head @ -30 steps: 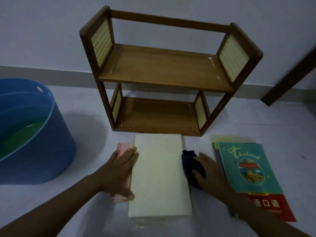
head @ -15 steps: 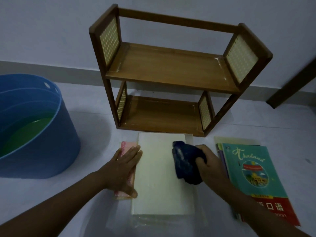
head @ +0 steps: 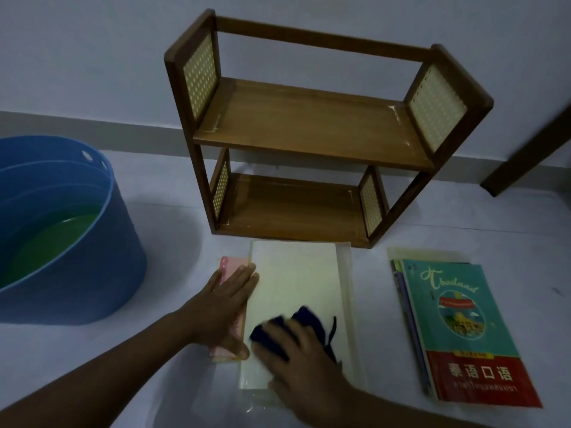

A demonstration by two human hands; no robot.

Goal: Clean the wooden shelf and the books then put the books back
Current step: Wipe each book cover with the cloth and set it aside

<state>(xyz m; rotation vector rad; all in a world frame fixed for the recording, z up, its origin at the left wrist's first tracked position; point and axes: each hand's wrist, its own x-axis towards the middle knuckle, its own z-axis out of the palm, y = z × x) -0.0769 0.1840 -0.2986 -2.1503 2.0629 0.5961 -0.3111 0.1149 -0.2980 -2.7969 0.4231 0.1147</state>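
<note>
A cream book (head: 293, 291) is laid flat just in front of the wooden shelf (head: 309, 131); its left edge and a pink book (head: 230, 265) beside it are pressed under the flat, straight-fingered left hand (head: 225, 307). A dark blue cloth (head: 296, 329) is pushed onto the cream cover by the right hand (head: 296, 359), fingers curled over it. A teal-and-red book stack (head: 457, 329) is seen right of the cream book, a blue tub (head: 92, 273) holding green liquid well to its left.

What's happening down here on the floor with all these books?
A person is wiping a pale book with a dark blue cloth, held in the right hand. The left hand presses flat on its edge to steady it. The wooden shelf holds no books, more books wait alongside, and a blue tub holds water.
</note>
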